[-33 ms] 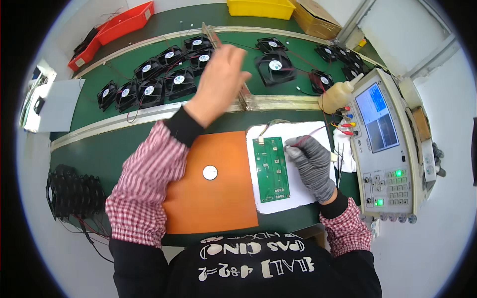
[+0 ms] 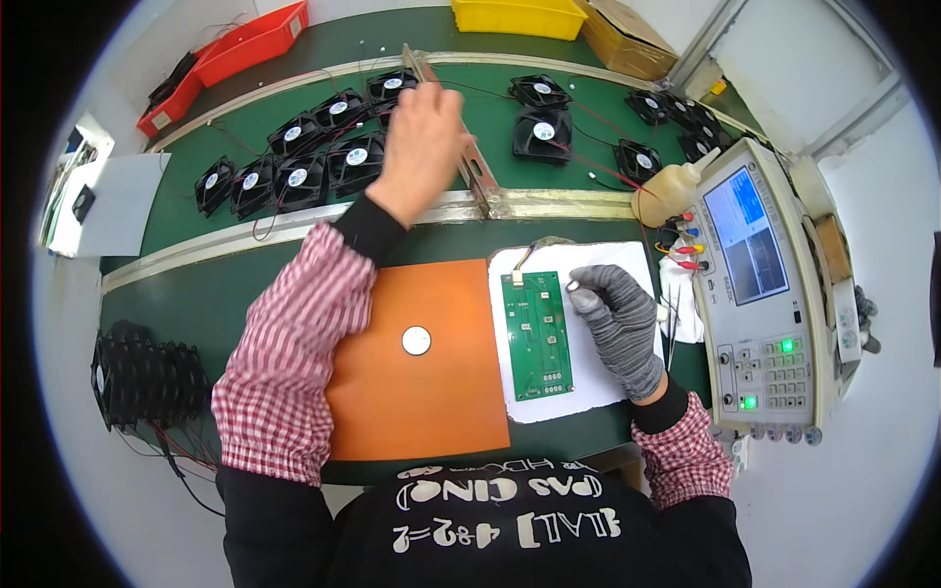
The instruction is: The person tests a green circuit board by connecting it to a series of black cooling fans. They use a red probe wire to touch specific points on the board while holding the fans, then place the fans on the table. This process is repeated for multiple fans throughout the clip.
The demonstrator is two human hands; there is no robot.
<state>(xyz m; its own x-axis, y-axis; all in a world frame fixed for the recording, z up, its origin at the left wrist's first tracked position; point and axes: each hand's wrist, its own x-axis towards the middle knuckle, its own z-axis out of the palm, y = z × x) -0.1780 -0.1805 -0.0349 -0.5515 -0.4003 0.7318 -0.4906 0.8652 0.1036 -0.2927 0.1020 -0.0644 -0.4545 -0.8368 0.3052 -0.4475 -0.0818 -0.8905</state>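
Observation:
My bare left hand reaches over the green shelf, its fingers bent downward and their tips hidden. Partly behind it lies a black fan; whether I touch it cannot be seen. My right hand, in a grey knitted glove, is closed in a pinch beside a green circuit board. A small pale bit shows at its fingertips, too small to name. The board lies on a white pad, with a wired white plug at its top left corner. Another black fan sits on the shelf right of the metal divider.
An orange mat with a round white disc lies left of the board. A bench tester with a lit screen and a squeeze bottle stand at right. Stacked fans are at far left; red and yellow bins stand behind.
My left hand has moved slightly left and its fingers have bent down. The middle fan, tilted before, now sits level. The dark red lead at my right hand is gone from it.

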